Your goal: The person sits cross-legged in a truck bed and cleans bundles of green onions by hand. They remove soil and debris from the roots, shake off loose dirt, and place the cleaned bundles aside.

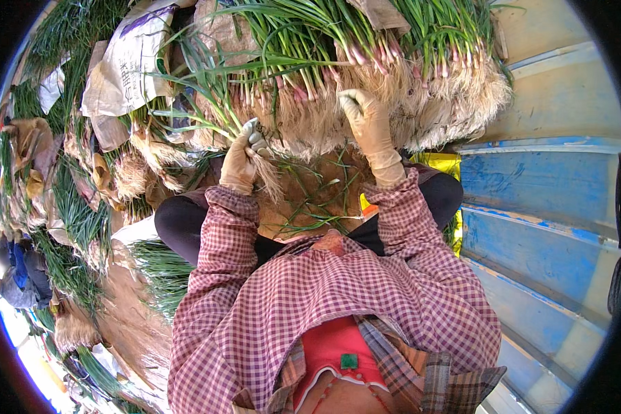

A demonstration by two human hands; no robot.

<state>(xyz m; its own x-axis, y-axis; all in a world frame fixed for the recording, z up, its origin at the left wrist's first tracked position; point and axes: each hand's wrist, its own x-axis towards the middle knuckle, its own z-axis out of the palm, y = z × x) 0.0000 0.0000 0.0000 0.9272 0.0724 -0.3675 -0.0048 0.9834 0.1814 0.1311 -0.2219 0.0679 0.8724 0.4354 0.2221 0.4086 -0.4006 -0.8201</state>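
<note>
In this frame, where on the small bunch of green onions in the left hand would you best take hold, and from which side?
Probably at the pale stalk bases just above the roots, where the left hand already grips the small bunch. There the stalks lie tight together, while the leaves fan out up-left and the root tuft hangs loose. Come from below, the person's side.

— What is the person wearing?
— A shirt checked in red and white with long sleeves (217,241), black trousers (179,221), and a red top under it.
— And on the hands?
— Dirty beige gloves, on the left hand (240,164) and the right hand (371,127).
</note>
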